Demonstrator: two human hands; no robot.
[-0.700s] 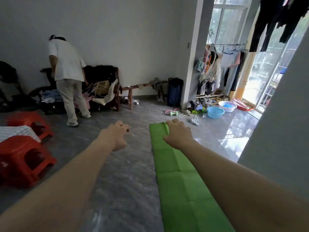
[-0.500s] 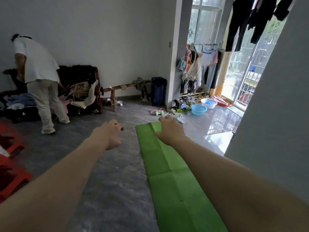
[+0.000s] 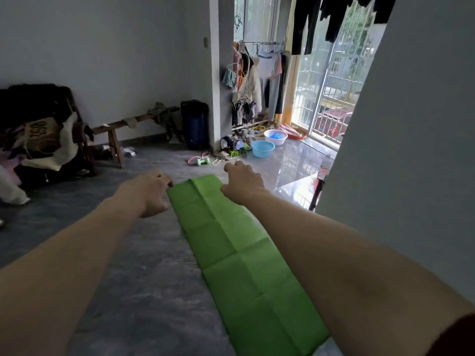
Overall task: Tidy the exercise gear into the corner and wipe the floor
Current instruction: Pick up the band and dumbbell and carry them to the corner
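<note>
Little of the tidying looks done yet. At the left, a cluttered dark sofa [image 3: 41,134] and a wooden bench [image 3: 133,124] stand against the wall. The left hand [image 3: 149,194] reaches to the far left corner of the green mat [image 3: 231,240]; its fingers are curled, touching the edge, though a real grip cannot be told. The mat lies fully unrolled on the grey floor [image 3: 128,291] — not folded, not in any corner. The right hand [image 3: 243,185] hovers at the far right corner, fingers loosely bent, holding nothing visible. Beyond, a small green dumbbell [image 3: 203,161] and a pink band [image 3: 196,158] lie loose near the blue basin [image 3: 262,148] — gathering and wiping remain, I judge.
</note>
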